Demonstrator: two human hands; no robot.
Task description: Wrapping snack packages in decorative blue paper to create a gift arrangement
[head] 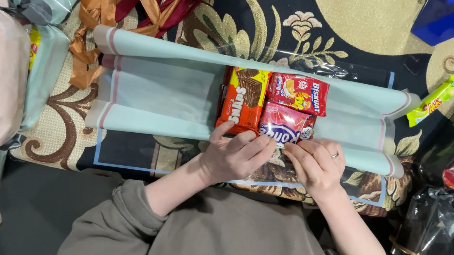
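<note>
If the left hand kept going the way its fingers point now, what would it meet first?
The left hand points up and right; its fingertips already touch the pink snack packet. Past that lies the red biscuit packet, probably next.

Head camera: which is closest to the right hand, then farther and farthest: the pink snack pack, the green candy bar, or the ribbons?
From the right hand:
1. Pink snack pack, just above the fingertips, on the pale blue wrapping sheet.
2. Green candy bar, off to the upper right on the patterned cloth.
3. Ribbons, far away at the upper left, beyond the sheet.
</note>
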